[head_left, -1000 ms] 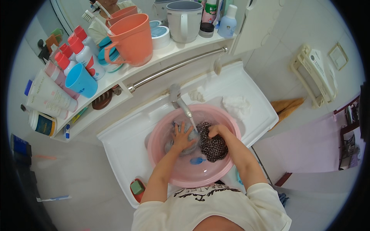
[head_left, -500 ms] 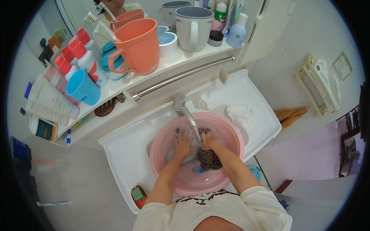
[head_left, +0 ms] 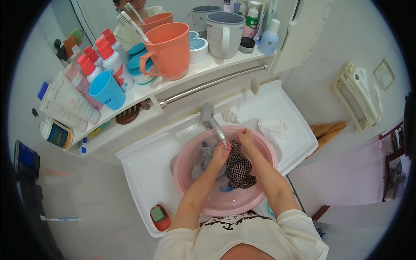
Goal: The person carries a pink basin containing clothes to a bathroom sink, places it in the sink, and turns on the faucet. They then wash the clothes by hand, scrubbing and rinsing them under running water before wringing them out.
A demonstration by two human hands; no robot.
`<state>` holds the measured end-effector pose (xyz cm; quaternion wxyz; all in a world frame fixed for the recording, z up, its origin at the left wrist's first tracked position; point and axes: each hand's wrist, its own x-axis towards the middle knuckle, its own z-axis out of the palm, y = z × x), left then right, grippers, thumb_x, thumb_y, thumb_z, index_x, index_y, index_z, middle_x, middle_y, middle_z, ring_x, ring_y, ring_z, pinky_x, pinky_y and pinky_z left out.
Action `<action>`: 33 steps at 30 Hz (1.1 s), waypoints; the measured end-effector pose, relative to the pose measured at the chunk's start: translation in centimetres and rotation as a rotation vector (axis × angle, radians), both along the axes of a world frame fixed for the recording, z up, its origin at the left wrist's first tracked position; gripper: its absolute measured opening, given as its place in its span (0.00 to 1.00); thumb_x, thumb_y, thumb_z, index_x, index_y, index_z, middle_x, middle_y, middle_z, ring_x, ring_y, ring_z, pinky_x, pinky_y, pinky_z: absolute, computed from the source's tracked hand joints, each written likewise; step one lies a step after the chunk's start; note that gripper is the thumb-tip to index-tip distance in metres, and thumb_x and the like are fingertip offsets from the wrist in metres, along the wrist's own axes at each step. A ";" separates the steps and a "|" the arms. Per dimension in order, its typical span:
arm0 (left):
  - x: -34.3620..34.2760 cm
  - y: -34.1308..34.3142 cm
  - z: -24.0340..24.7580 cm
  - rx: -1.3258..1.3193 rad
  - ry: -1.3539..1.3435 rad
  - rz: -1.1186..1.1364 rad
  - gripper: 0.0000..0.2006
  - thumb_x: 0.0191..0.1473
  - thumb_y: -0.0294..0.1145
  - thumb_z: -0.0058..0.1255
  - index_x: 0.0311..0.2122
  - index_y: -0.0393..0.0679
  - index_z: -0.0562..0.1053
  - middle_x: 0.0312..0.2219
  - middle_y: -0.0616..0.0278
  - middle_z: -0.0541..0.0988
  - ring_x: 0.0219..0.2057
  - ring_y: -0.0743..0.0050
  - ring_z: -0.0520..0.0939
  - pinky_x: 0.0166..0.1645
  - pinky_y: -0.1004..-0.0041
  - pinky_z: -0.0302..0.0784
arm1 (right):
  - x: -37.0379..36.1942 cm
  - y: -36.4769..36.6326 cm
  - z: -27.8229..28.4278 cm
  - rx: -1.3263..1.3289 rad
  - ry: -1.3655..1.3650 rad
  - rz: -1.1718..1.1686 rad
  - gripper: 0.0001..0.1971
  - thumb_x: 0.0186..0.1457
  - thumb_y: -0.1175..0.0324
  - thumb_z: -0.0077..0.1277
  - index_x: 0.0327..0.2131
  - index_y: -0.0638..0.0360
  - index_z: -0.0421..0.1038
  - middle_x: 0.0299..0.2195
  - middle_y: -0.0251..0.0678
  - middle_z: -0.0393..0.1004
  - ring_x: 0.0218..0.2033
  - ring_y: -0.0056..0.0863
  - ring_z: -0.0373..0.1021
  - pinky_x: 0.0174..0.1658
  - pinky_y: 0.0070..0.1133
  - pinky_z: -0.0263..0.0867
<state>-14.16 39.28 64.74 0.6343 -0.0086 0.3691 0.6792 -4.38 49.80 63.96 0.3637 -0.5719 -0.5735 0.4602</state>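
Both arms reach forward from the short sleeves of a cream shirt [head_left: 242, 236] and lean inward over a round pink basin [head_left: 268, 151], which sits in a white sink [head_left: 138, 173]. The left forearm [head_left: 197, 186] slants up and to the right across the near-left rim, bringing the left hand [head_left: 222, 152] right under the spout of the metal faucet [head_left: 209, 115], near the middle of the basin. That hand is raised above the grey cloth; its fingers are too small and too close to the spout to tell whether the grip is spread or pressed together.

The right forearm [head_left: 273, 177] runs up and to the left across the right side of the basin, elbow bent outward. The right hand [head_left: 245, 137] is at the far-right part of the basin, farther from the body than the left, with its fingers curled in toward the palm; whether the grip pinches anything I cannot tell.

The dark checked cloth [head_left: 240, 169] lies in a bunched strip in the basin between the two forearms, its upper end just beside both hands. The grey cloth [head_left: 203, 162] lies crumpled to its left, partly behind the left forearm. A blue patch [head_left: 226, 188] shows in the basin near the checked cloth's lower end. At the sink's near-left corner, a green soap [head_left: 158, 213] rests in a red dish [head_left: 164, 224].
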 end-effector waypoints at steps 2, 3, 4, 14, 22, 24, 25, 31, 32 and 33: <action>-1.2 0.2 -2.9 0.035 -0.374 0.067 0.07 0.54 0.27 0.32 0.36 0.39 0.62 0.28 0.60 0.69 0.28 0.70 0.71 0.32 0.75 0.69 | -0.9 -1.3 4.4 -0.236 0.207 0.018 0.05 0.48 0.68 0.46 0.25 0.59 0.65 0.20 0.31 0.68 0.19 0.20 0.65 0.20 0.19 0.61; -1.2 0.1 -2.6 0.028 -0.407 0.059 0.06 0.54 0.27 0.32 0.35 0.39 0.62 0.27 0.60 0.69 0.27 0.70 0.70 0.32 0.75 0.69 | -0.9 -1.9 5.8 -0.357 0.315 0.011 0.05 0.49 0.68 0.44 0.25 0.59 0.65 0.21 0.31 0.68 0.20 0.20 0.65 0.20 0.18 0.62; -1.2 0.1 -2.2 0.021 -0.440 0.052 0.06 0.54 0.28 0.32 0.35 0.39 0.62 0.26 0.60 0.69 0.26 0.70 0.70 0.32 0.75 0.69 | -0.8 -1.8 5.4 -0.444 0.378 0.034 0.06 0.50 0.67 0.42 0.25 0.58 0.65 0.22 0.31 0.68 0.21 0.21 0.65 0.22 0.19 0.62; -0.1 -1.0 -0.8 0.103 -0.270 0.123 0.07 0.52 0.25 0.34 0.34 0.37 0.65 0.31 0.56 0.71 0.31 0.66 0.72 0.38 0.74 0.70 | -3.6 -4.9 -1.9 -0.923 0.953 -0.246 0.13 0.56 0.63 0.34 0.24 0.57 0.64 0.22 0.35 0.65 0.23 0.28 0.63 0.26 0.26 0.64; 2.0 -2.0 3.2 0.131 0.002 0.158 0.08 0.54 0.28 0.36 0.37 0.38 0.65 0.34 0.57 0.71 0.37 0.68 0.72 0.45 0.72 0.67 | -3.1 -6.9 5.3 -0.877 0.978 -0.132 0.11 0.53 0.68 0.33 0.21 0.59 0.61 0.21 0.38 0.65 0.24 0.30 0.63 0.29 0.26 0.65; 2.3 -3.2 6.4 0.138 0.134 0.120 0.09 0.54 0.30 0.38 0.38 0.39 0.65 0.35 0.59 0.71 0.37 0.70 0.72 0.45 0.72 0.67 | -3.2 -6.7 6.5 -0.918 1.026 -0.153 0.10 0.52 0.70 0.33 0.20 0.58 0.60 0.20 0.38 0.65 0.24 0.30 0.63 0.31 0.25 0.65; 1.5 -3.1 8.0 0.165 0.220 0.094 0.09 0.54 0.31 0.38 0.38 0.39 0.65 0.35 0.60 0.71 0.38 0.70 0.72 0.46 0.72 0.66 | -3.3 -6.3 7.3 -0.937 1.046 -0.161 0.09 0.51 0.71 0.32 0.20 0.58 0.60 0.20 0.37 0.64 0.24 0.31 0.63 0.32 0.25 0.65; -6.3 -1.1 20.9 0.204 0.729 0.135 0.11 0.54 0.32 0.37 0.41 0.41 0.68 0.37 0.64 0.71 0.36 0.73 0.73 0.35 0.76 0.71 | -7.0 -3.9 22.8 -0.322 0.763 0.452 0.14 0.55 0.73 0.33 0.43 0.66 0.62 0.38 0.40 0.68 0.40 0.31 0.64 0.45 0.24 0.61; -7.7 -1.0 20.7 0.113 0.952 0.133 0.11 0.54 0.32 0.37 0.41 0.41 0.68 0.38 0.64 0.71 0.36 0.73 0.74 0.33 0.76 0.71 | -7.4 -4.0 22.4 -0.165 0.611 0.531 0.14 0.55 0.73 0.33 0.44 0.64 0.62 0.39 0.40 0.68 0.41 0.32 0.64 0.45 0.25 0.61; -8.6 -0.7 20.3 0.020 1.176 0.128 0.11 0.54 0.31 0.36 0.41 0.41 0.69 0.38 0.64 0.71 0.35 0.73 0.74 0.31 0.77 0.71 | -7.9 -3.5 21.3 -0.006 0.458 0.603 0.14 0.55 0.73 0.33 0.44 0.63 0.62 0.39 0.40 0.68 0.42 0.33 0.63 0.46 0.25 0.60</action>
